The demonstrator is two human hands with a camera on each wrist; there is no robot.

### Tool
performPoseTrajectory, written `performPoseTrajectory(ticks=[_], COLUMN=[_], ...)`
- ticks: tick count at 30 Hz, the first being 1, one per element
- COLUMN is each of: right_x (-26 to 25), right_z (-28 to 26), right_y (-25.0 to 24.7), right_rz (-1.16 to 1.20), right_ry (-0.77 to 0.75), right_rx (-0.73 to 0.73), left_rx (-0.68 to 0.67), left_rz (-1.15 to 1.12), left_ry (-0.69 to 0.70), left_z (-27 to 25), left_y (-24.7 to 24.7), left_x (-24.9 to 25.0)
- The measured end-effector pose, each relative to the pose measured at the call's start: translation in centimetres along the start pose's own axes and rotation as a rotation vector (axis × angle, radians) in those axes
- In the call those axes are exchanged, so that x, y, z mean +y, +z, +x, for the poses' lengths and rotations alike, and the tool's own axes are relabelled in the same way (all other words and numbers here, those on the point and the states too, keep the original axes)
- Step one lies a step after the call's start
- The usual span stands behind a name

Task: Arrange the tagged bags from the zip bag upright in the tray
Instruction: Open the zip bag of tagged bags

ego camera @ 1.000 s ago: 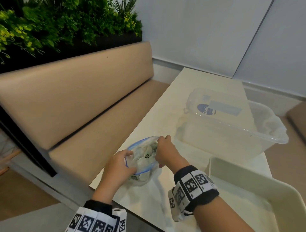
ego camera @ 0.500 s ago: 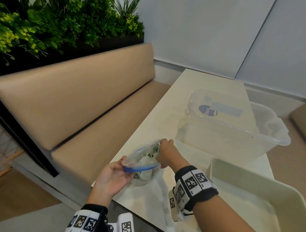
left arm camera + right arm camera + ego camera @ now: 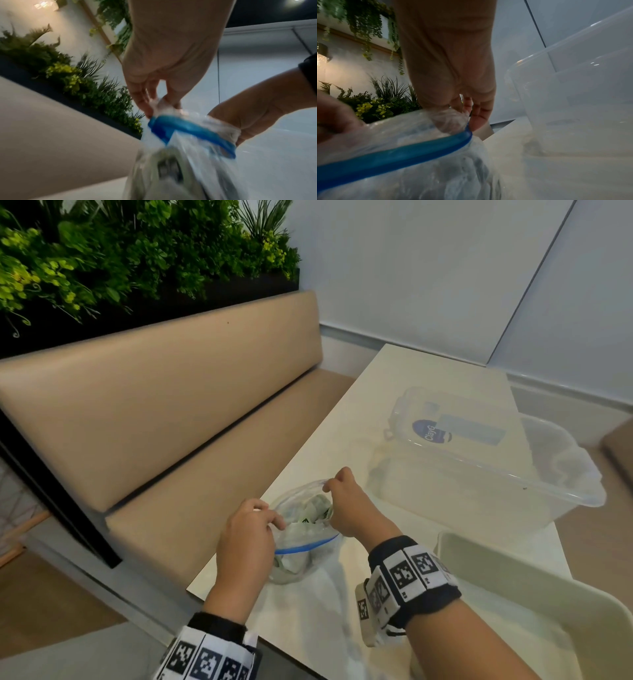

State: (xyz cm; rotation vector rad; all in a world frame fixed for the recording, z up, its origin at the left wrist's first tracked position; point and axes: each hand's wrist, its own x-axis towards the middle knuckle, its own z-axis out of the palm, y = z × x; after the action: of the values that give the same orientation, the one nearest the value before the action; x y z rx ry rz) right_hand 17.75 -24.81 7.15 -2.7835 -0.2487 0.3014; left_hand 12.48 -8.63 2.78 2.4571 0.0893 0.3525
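- The left hand [image 3: 245, 537] is pinching the near-left lip of the zip bag [image 3: 301, 546], its grip clamped on thin, crinkly clear film just above the blue zip strip [image 3: 190, 133].
- Between the two grips the mouth is gaping in a rounded loop, and the tagged bags [image 3: 310, 510] are sitting crumpled inside, pale and soft, none taken out yet.
- The right hand [image 3: 346, 505] is pinching the far-right lip, fingers [image 3: 477, 116] curled on the film.
- Right of that grip the cream tray [image 3: 513, 573], smooth and hard with rounded walls, is waiting on the glossy pale worktop [image 3: 404, 378]; as far as its visible part shows, it is holding nothing.
- Beyond it a clear plastic tub [image 3: 513, 474] is standing.
- By my judgement only the opening is done; pulling out and standing every bag remains.
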Motion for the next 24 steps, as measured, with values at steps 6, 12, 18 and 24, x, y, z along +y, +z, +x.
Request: performPoseTrajectory(ticks=[6,12,18,24], right_x=[-1.0,-1.1,-1.3,-3.1], right_z=[0.3,0.7,1.0,2.3], right_y=[0.1,-0.5,-2.0,-1.4], right_rz=[-0.128,-0.293,-0.362,-0.324], right_ry=[-0.082,-0.022,-0.22,-0.39], right_rx=[-0.071,-0.083,0.06,-0.244], left_rx=[-0.129,-0.374,-0.345,-0.328], left_rz=[0.149,0.129,0.036,-0.091], left_ry=[-0.17,-0.111,-0.119,-0.112], left_z=[1.7,1.6,1.5,0.9], left_y=[-0.5,-0.2,-0.6,-0.4], left_x=[1.9,2.5,2.5,2.1])
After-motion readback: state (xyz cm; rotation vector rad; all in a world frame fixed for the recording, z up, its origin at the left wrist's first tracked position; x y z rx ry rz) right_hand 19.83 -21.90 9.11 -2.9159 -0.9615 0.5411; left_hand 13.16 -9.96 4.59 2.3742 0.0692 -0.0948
